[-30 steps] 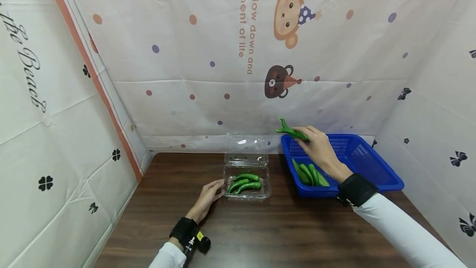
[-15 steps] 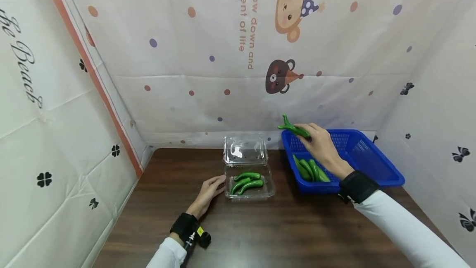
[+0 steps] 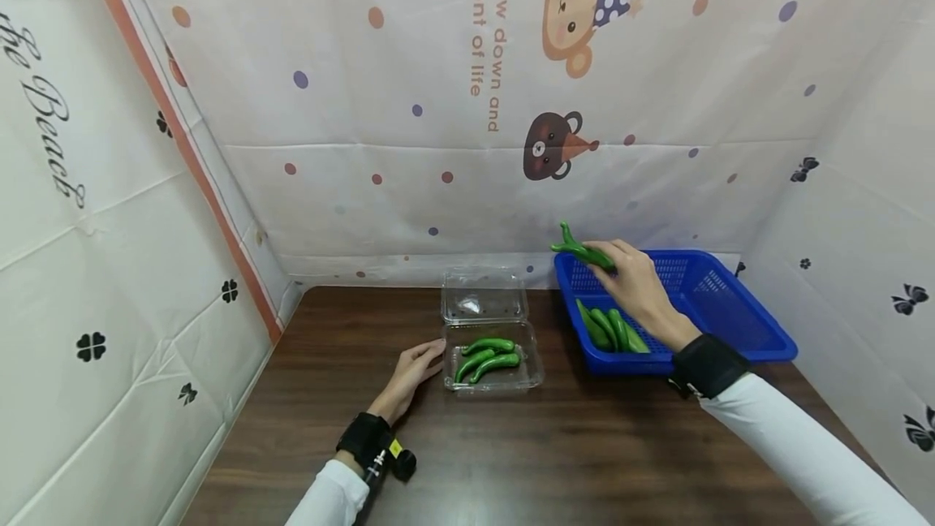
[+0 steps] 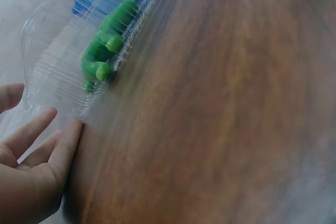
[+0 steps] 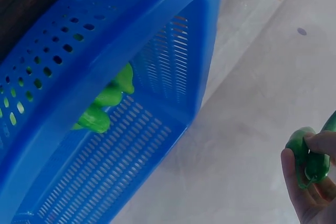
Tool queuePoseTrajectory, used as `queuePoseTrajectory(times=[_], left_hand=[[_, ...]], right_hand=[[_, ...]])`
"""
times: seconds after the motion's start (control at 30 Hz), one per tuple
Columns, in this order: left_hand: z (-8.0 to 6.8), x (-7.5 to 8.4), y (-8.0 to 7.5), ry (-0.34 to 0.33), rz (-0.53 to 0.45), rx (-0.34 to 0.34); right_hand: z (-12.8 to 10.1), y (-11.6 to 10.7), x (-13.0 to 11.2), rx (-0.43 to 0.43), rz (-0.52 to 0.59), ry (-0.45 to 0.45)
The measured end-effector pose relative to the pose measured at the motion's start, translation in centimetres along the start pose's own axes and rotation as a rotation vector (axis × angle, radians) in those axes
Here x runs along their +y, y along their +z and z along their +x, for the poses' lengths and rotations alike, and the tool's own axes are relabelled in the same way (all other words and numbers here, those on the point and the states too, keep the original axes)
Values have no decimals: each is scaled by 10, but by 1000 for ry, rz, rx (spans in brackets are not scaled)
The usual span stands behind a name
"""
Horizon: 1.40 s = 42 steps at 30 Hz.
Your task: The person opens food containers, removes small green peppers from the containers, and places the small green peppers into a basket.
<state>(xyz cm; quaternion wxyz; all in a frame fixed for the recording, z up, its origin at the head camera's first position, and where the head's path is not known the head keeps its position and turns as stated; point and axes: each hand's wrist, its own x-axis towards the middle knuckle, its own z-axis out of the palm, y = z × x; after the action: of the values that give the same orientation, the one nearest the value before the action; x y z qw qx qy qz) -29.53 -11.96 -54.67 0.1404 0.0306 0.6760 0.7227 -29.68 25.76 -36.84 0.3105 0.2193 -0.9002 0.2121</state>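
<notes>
My right hand [image 3: 635, 286] pinches green chili peppers [image 3: 584, 253] above the near-left part of a blue basket. In the right wrist view, the held peppers [image 5: 302, 156] appear bunched between thumb and fingers; at least two show. On the table at centre sits a clear plastic clamshell box [image 3: 532, 380], its lid [image 3: 482, 295] raised at the back. Three green peppers [image 3: 497, 362] lie inside it. With fingers extended, my left hand [image 3: 409, 378] rests its fingertips at the box's left side, and the left wrist view shows them by the ribbed wall.
The blue basket [image 3: 767, 347] stands at the right, several green peppers [image 3: 602, 327] gathered in its near-left corner. Behind the wooden table [image 3: 497, 453] hangs a printed white cloth [image 3: 409, 209]; similar cloth covers both sides.
The box has shifted slightly right, with my left fingertips staying at its side. My right hand, still holding the peppers, has drifted a little right. The head view has tilted slightly down.
</notes>
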Motion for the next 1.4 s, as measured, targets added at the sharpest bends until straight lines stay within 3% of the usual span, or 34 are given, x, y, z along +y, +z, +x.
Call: queuePoseTrajectory(times=[0.3,1.1,1.4], left_hand=[[-2,-2,3,-26,34,15],[0,-1,2,19,40,44],[0,-1,3,-8,29,46]], right_hand=[[-8,1,5,-11,-7,15],[-10,-10,22,31,8,57],[-18,-11,39,30,-9,89]])
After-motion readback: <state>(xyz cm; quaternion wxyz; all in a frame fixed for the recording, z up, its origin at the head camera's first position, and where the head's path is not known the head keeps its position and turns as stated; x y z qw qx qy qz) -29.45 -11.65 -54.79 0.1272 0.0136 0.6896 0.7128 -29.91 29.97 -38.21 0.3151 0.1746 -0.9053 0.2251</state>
